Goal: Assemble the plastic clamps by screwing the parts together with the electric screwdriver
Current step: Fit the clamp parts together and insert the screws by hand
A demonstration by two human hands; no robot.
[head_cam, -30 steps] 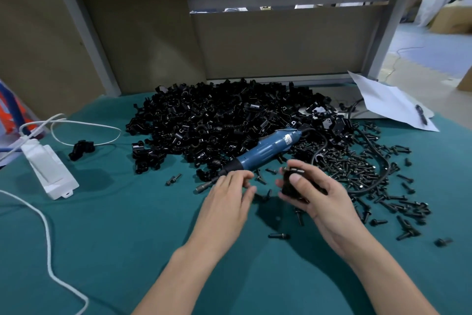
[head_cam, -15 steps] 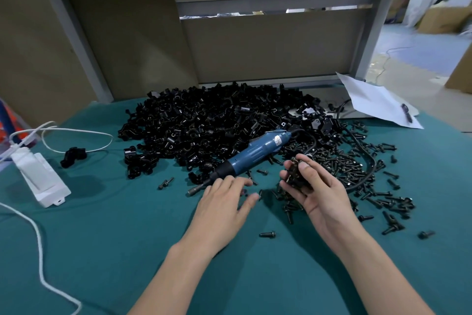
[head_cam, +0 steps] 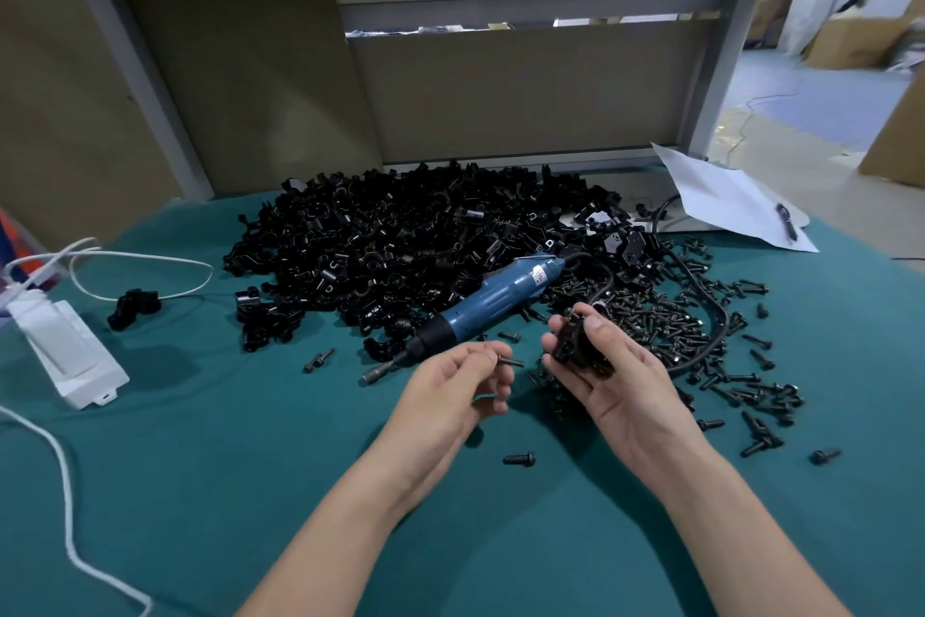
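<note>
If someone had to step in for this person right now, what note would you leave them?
Left hand: pinches one screw.
Right hand: holds a black clamp piece.
Screwdriver lies untouched on the table, against the pile of clamp parts; loose screws lie to its right.
Done: screw and piece in hand.
Left: seat the screw, drive it, then work through the pile.
</note>
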